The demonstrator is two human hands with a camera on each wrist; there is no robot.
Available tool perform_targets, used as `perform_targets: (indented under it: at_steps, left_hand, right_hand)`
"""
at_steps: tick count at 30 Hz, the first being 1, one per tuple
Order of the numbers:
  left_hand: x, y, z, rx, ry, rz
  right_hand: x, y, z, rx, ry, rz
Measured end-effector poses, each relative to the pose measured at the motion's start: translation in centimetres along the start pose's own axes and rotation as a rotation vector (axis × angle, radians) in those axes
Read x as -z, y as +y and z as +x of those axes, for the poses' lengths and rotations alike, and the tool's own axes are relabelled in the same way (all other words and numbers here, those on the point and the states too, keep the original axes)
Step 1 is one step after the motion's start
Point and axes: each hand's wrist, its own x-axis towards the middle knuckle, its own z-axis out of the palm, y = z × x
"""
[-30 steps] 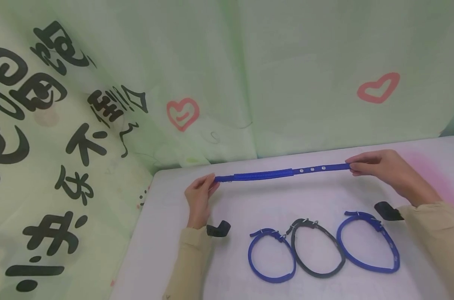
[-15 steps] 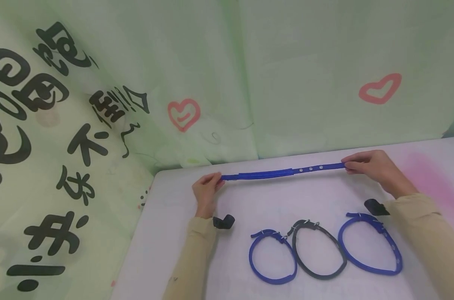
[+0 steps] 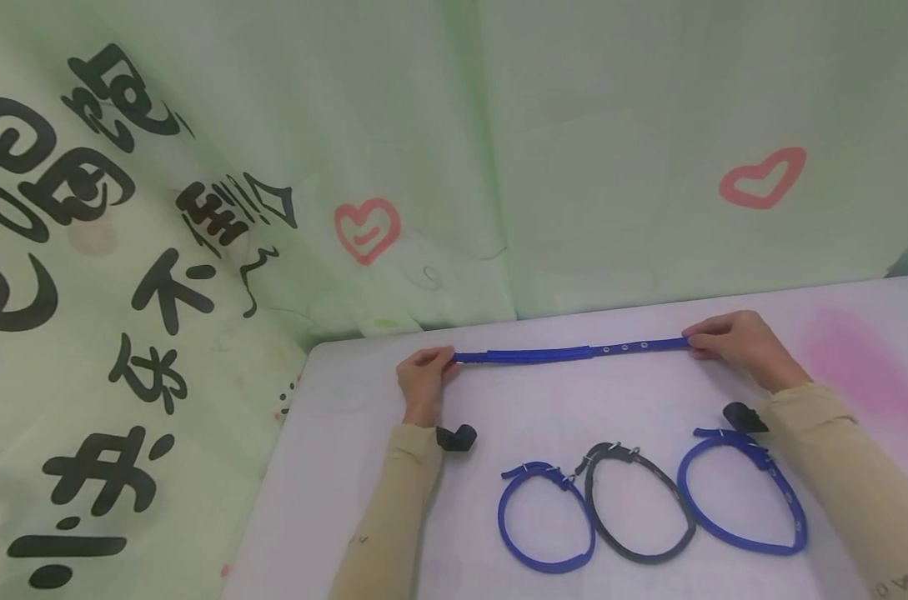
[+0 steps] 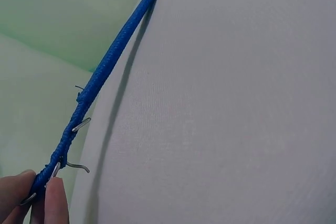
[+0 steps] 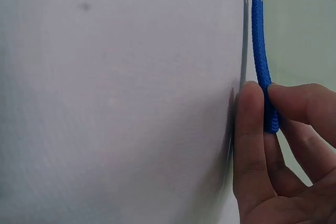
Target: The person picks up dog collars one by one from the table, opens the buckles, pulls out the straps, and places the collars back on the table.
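A blue collar (image 3: 539,356) is stretched out lengthwise near the table's back edge, close over the cloth. My left hand (image 3: 422,379) pinches its buckle end between thumb and fingers; in the left wrist view the metal prong (image 4: 79,167) and a wire loop (image 4: 82,125) stick out from the strap. At the opposite end, my right hand (image 3: 742,343) pinches the tip of the strap, and several metal-rimmed holes (image 3: 624,347) lie just inward of it. The right wrist view has the blue tip (image 5: 271,121) between thumb and fingers.
Three buckled collars lie in a row on the white table (image 3: 333,467): a small blue one (image 3: 551,568), a black one (image 3: 644,558) and a larger blue one (image 3: 765,547). Behind hangs a green curtain (image 3: 604,167) with hearts. Black wrist mounts (image 3: 456,438) sit on both sleeves.
The stretched collar has come down a little toward the table. My left hand has shifted right; my right hand has moved slightly left and lower. The three looped collars stay put.
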Motion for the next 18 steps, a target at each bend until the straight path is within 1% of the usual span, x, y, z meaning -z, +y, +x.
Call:
perform_targets:
  at_steps: [3, 10, 14, 18]
  left_hand:
    - [-0.1, 0.0, 0.0, 0.015, 0.006, 0.024]
    - [0.1, -0.1, 0.5, 0.001, -0.012, 0.057]
    - [0.2, -0.2, 0.9, 0.003, -0.023, 0.071]
    - [0.2, -0.3, 1.0, 0.007, -0.023, 0.104]
  right_hand:
    - [0.0, 0.1, 0.2, 0.011, 0.009, -0.008]
    - [0.0, -0.3, 0.2, 0.017, 0.062, -0.059]
    - [-0.2, -0.3, 0.1, 0.011, 0.078, -0.049]
    - [-0.5, -0.5, 0.2, 0.012, 0.101, -0.057]
